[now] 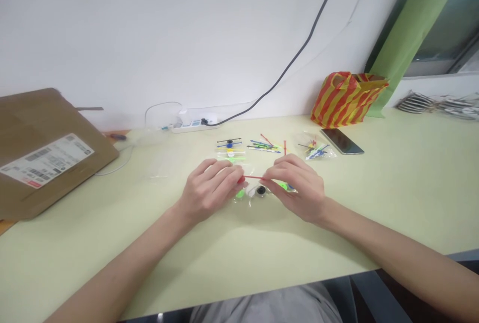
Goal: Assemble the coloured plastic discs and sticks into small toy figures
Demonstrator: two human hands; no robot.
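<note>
My left hand (211, 186) is closed in a pinch on a small red plastic piece (241, 180). A thin red plastic stick (253, 177) runs from that piece to my right hand (297, 183), whose thumb and fingers pinch its other end. Under and between my hands lies a clear plastic bag (250, 199) with round pieces, among them a black one (261, 191) and a bright green one (240, 194). Beyond my fingers are several loose coloured arrow sticks (264, 147). Arrow spinners (229, 144) on round bases sit to their left.
Behind my right hand lie another clear bag of coloured parts (317, 149) and a phone (342, 141). A striped red-and-yellow bag (346, 101) stands at the wall. A power strip (194, 122) with a black cable (288, 66) is at the back; a cardboard box (56, 138) occupies the left.
</note>
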